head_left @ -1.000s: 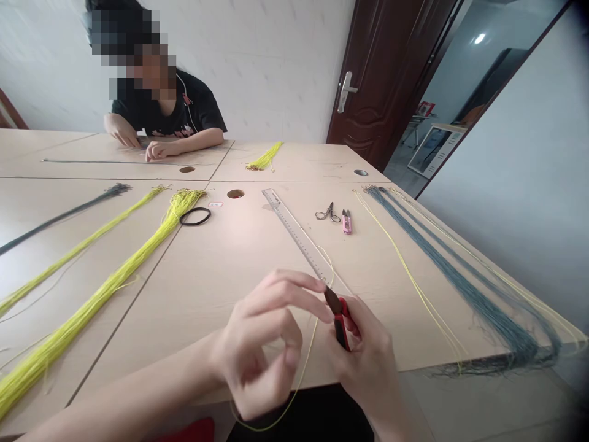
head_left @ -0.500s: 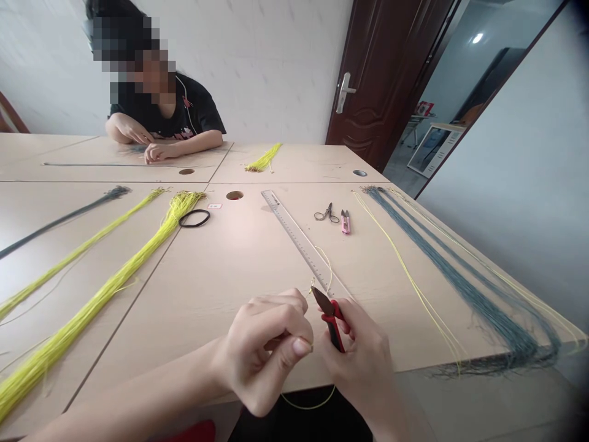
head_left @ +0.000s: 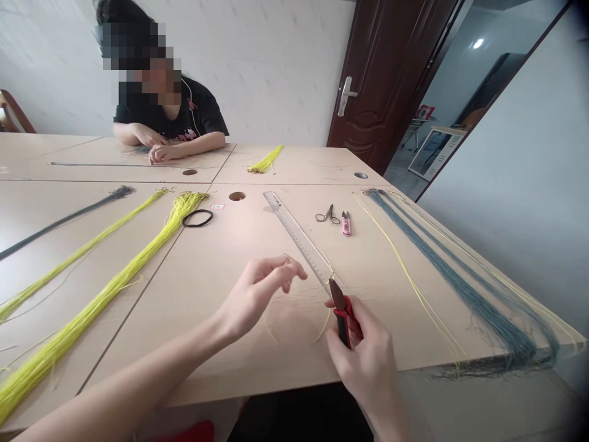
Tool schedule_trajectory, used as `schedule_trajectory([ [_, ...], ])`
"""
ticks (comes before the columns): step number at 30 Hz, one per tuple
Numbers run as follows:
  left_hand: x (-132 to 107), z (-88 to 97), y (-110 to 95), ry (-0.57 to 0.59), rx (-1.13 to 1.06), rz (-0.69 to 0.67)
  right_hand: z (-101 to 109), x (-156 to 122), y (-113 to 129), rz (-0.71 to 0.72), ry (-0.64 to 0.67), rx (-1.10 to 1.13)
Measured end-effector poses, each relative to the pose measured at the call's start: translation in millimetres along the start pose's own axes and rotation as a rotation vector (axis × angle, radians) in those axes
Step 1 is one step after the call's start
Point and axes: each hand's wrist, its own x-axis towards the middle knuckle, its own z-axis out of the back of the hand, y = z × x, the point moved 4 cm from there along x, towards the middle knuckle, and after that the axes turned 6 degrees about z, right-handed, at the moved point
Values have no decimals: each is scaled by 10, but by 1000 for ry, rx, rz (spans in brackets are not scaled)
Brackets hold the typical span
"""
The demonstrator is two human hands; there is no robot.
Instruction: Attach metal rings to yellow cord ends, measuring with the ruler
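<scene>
My right hand (head_left: 368,353) is wrapped around pliers (head_left: 342,316) with red and black handles, their dark jaws pointing away from me. Close to the jaw tips, a thin yellow cord (head_left: 328,318) curves over the table; whether the jaws grip it I cannot tell. My left hand (head_left: 260,288) hovers left of the pliers, fingers loosely bent and apart, with nothing visible in them. A clear ruler (head_left: 294,235) lies slantwise beyond both hands, its near end by the plier tips.
Yellow cord bundles (head_left: 110,291) and a grey-blue bundle (head_left: 69,218) lie left, near a black band (head_left: 197,218). Small scissors (head_left: 327,215) and pink snips (head_left: 346,224) lie beyond the pliers. Blue-grey cords (head_left: 442,273) hang over the right edge. A person (head_left: 170,116) sits across.
My left hand has opened and moved up and left from the pliers. The yellow cord that hung over my lap now lies on the table. The pliers have shifted slightly right.
</scene>
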Motion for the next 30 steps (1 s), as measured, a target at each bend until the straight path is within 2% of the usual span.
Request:
schedule_trajectory([
  [9,-33,-13,-25,-127,203,-48,-8,7,34,26,8,-28],
  [14,-33,-65,-16,-78,300,-81,-11,5,41,28,12,-14],
  [21,-91,-158,-52,64,215,-151,-2,26,86,49,16,-43],
  [30,-51,-165,-26,30,171,-156,-6,49,86,81,13,-61],
])
